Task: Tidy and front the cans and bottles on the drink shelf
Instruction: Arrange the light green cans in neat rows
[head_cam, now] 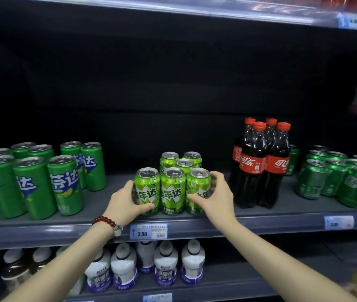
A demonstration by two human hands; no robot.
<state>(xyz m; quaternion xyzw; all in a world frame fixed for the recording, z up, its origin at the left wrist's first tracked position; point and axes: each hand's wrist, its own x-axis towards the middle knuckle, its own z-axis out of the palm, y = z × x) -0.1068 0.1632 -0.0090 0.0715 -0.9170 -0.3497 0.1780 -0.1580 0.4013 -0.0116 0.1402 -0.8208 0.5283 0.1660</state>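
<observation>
A cluster of several light-green apple-soda cans (172, 188) stands at the front middle of the grey shelf (42, 232). My left hand (127, 203) curls round the front left can (147, 188), thumb across its lower face. My right hand (215, 198) grips the front right can (197, 189), fingers behind it and thumb on its front. The middle front can faces forward with its label readable. Three more cans of the same kind stand behind the front row.
Tall dark-green cans (36, 184) fill the shelf's left. Several cola bottles (260, 164) stand just right of my right hand, with green cans (336, 182) beyond them. A price tag (148, 231) hangs on the shelf edge. White bottles (164, 264) line the shelf below.
</observation>
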